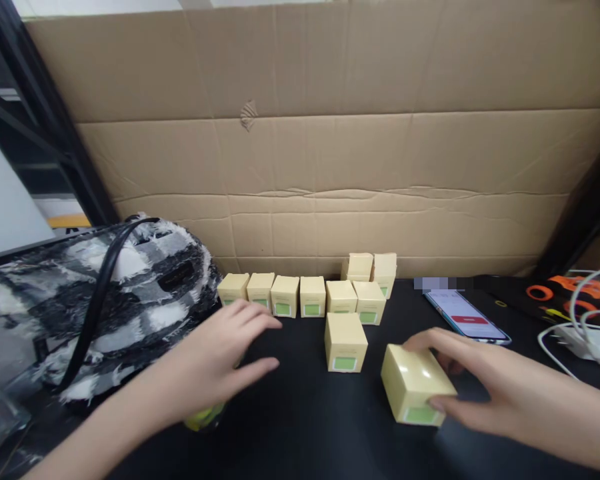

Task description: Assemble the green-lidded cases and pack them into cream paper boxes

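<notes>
My right hand [475, 380] grips a pale yellow box [414, 383] with a green label, thumb at its near edge and fingers over the far side. The box is low over the black table or resting on it; I cannot tell which. To the left, my left hand [230, 340] hovers with thumb and fingers apart and nothing between them. Partly hidden under its wrist is a yellow-green item [203, 418], its kind unclear. Between the hands stands another yellow box [345, 342]. Behind it, several matching boxes [285, 296] form a row.
Two more boxes [385, 272] stand at the back against the cardboard wall [330, 160]. A black-and-white shaggy bag [145, 300] sits at left. On the right lie a lit phone [465, 317], orange-handled scissors [540, 293] and a white charger with cables [590, 340].
</notes>
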### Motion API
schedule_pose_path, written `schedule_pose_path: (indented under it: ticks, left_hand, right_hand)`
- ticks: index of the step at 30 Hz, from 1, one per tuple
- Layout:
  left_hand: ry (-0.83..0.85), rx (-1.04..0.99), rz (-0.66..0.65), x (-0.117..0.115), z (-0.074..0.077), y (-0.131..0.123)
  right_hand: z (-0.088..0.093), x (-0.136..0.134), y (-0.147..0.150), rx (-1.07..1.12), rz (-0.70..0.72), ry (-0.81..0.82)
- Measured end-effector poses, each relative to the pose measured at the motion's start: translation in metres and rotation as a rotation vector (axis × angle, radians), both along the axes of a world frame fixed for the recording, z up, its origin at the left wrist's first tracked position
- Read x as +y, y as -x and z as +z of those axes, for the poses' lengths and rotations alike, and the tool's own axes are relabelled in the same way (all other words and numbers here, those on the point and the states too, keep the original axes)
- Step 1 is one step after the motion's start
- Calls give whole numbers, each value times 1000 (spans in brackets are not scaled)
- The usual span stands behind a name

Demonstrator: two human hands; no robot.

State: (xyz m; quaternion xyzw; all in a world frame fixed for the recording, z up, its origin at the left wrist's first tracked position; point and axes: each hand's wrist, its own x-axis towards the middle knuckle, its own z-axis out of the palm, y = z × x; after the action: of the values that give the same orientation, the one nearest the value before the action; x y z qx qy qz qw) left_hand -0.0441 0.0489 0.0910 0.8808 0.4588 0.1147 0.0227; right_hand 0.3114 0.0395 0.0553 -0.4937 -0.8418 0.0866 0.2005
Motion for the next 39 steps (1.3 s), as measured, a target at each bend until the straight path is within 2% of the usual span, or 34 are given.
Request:
schedule_pose_path:
  ticks: [2,5,8,11,15,18,20,22,24,26,30,32,34,37,39]
  left_hand:
    - [81,38,96,11,3,22]
    - [287,16,163,23,3,44]
    - [442,-42,274,26,5,47]
    - [561,-57,319,23,7,40]
    - [551,-18,279,20,10,34]
    - [506,-36,271,23,8,34]
    - [458,-36,272,27,4,32]
    - [419,-28,272,29,0,30]
    - [412,-31,274,31,-3,28]
    - [428,-43,266,31,-3,27]
    - [501,-37,219,32,-4,30]
    - [416,-33,194,32,-4,29]
    - [288,-54,173,30,-4,25]
    - [199,-175,107,23,-3,14]
    - [214,-366,51,15,-3,3]
  right_hand:
    - [-7,14,-6,2,7,68]
    - [-17,30,2,109,42,11]
    - [-19,38,15,185,87,-12]
    - [-13,55,14,236,20,-40]
    - [-5,109,-5,297,-125,-171]
    - [-8,148,-15,303,-186,-206]
    - [-16,161,-18,314,-187,-205]
    - [-23,164,-19,342,-162,-199]
    - [-27,157,-20,391,-135,-202]
    - [-22,143,-22,458,-135,-231]
    - [6,98,-20,559,-211,-381]
    - [18,71,-12,567,-247,-479]
    - [21,45,1,579,-234,-556]
    - [13,11,26,526,-19,-541]
    - [6,-7,43,392,227,-465]
